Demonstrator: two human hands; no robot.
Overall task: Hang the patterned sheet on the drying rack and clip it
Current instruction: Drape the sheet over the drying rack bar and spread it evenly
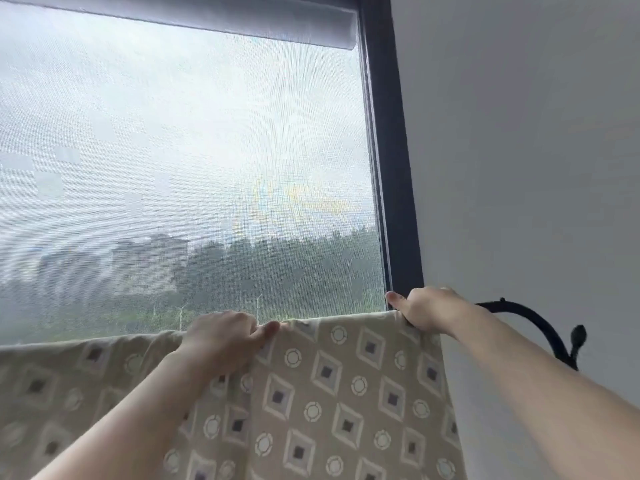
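Both arms raised forward, left hand (225, 337) pinching sheet (346, 393) top edge, right hand (426, 308) gripping its corner, fingers curled

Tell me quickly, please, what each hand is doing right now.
Left hand: grips the patterned sheet at its top edge.
Right hand: grips the sheet's top corner.

A beige diamond-patterned cloth sheet (329, 393) hangs before a screened window (173, 150).
The left hand (221, 337) grips its top edge, the right hand (426, 310) its top right corner; a black curved metal bracket (530, 318) lies further right, on the wall (536, 150).
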